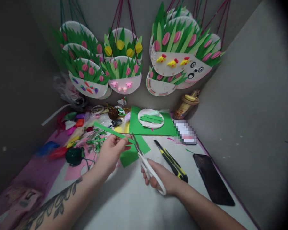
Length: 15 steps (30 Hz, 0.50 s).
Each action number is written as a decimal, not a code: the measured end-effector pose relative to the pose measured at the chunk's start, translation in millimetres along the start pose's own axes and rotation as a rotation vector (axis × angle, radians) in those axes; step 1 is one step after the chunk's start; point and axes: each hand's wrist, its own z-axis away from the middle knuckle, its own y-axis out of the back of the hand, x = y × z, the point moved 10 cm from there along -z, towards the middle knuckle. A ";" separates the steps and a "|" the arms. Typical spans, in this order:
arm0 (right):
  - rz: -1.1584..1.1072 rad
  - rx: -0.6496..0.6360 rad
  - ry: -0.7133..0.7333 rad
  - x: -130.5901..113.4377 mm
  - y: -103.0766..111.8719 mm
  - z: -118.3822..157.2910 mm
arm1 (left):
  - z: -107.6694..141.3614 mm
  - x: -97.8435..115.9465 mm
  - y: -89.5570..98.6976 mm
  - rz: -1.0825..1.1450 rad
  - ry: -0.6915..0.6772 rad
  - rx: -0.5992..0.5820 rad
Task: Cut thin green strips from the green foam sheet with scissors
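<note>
Between thumb and fingers, my left hand (112, 150) pinches a long green paper strip (108, 129), which slants up to the left. My right hand (159, 174) grips white-handled scissors (147, 166), their blades pointing up and away beside the strip's near end. Whether the blades touch the strip, I cannot tell. Under them on the table lies a piece of green paper (129, 157). A white paper plate (140, 123) with several cut green strips (151, 118) rests on a larger green sheet (134, 127) behind.
A yellow-black box cutter (171, 161) lies right of the scissors. Farther right are a dark phone (213, 179) and a pixelated device (185, 131). A lidded cup (186, 105) stands by the wall. Craft scraps and a dark green yarn ball (74, 156) crowd the left. Decorated paper-plate baskets (126, 83) hang above.
</note>
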 end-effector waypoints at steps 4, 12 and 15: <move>0.002 0.001 -0.005 6.5 1.2 -0.6 | -0.3 -1.3 1.4 -0.009 -0.010 0.005; 0.011 0.001 0.004 9.9 2.4 -0.8 | 0.8 1.3 3.2 -0.036 -0.029 0.036; 0.005 -0.006 0.021 8.8 1.9 -0.4 | 1.2 1.7 2.7 -0.039 -0.026 0.035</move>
